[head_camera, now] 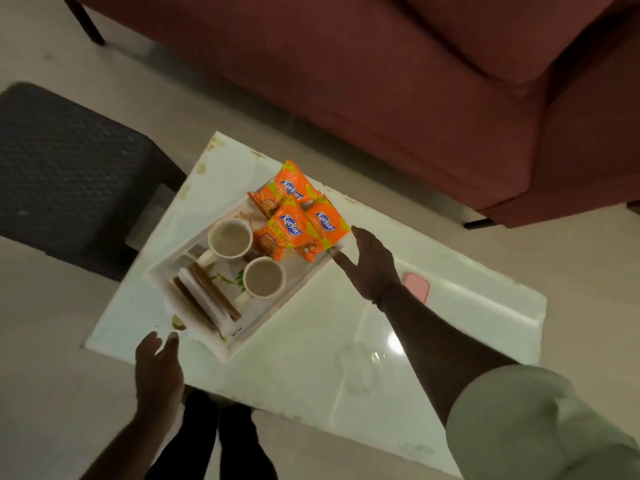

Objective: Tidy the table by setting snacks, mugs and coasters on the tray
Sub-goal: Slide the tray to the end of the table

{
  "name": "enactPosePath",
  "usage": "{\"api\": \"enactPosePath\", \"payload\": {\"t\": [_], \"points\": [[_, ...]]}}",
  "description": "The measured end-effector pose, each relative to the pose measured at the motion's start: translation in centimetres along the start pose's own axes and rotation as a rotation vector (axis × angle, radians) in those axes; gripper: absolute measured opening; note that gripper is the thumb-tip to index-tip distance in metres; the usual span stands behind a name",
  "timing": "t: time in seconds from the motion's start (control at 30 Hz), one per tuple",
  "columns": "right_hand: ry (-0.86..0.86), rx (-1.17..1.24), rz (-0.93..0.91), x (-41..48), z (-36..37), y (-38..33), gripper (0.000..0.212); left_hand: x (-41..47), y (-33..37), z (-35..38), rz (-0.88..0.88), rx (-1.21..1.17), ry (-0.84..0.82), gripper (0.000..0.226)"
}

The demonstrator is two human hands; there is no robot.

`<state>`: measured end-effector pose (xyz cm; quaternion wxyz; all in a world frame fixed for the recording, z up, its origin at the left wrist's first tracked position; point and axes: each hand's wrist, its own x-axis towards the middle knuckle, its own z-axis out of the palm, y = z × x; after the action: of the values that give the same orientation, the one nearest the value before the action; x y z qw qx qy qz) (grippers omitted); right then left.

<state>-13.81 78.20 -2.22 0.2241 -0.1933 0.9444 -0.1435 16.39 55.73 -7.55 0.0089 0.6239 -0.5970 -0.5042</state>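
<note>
Head view: both hands open beside loaded tray (270,315).

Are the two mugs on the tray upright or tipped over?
Upright. Both mugs show round open rims facing up, with pale liquid level inside, standing on the tray.

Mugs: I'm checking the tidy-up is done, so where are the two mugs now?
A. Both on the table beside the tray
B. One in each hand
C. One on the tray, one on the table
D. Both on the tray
D: both mugs stand inside the tray, beside the snack packets; each hand is open and empty.
</note>
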Motion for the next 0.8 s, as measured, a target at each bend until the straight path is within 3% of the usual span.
{"api": "enactPosePath", "payload": {"t": [0.13,0.23,0.27,0.33,0.43,0.53,0.63,0.8], "points": [[-0.172,0.133,0.15,6.7,-0.6,1.3,0.089,1.5,-0.9,2.8,-0.156,-0.305,-0.02,0.043],[-0.188,0.399,0.211,10.6,-0.2,0.9,0.07,2.9,-1.3,3.7,-0.231,-0.498,-0.011,0.032],[-0.189,0.462,0.232,11.8,0.0,0.8,0.061,3.5,-1.7,4.1,-0.235,-0.503,-0.044,0.029],[-0.24,0.579,0.341,13.8,0.5,0.7,0.062,4.1,-1.7,4.4,-0.224,-0.506,-0.1,0.021],[-0.358,0.656,0.459,16.0,1.6,0.5,0.061,6.0,-2.1,5.1,-0.224,-0.486,-0.098,0.028],[-0.324,0.636,0.495,17.3,2.6,0.1,0.049,6.7,-2.6,5.5,-0.212,-0.48,-0.068,0.028],[-0.321,0.638,0.529,17.9,3.6,-0.4,0.043,6.7,-3.0,5.6,-0.208,-0.529,-0.014,0.047],[-0.326,0.688,0.536,18.4,4.1,-0.9,0.028,5.9,-1.8,5.7,-0.234,-0.595,-0.028,0.044]]}}
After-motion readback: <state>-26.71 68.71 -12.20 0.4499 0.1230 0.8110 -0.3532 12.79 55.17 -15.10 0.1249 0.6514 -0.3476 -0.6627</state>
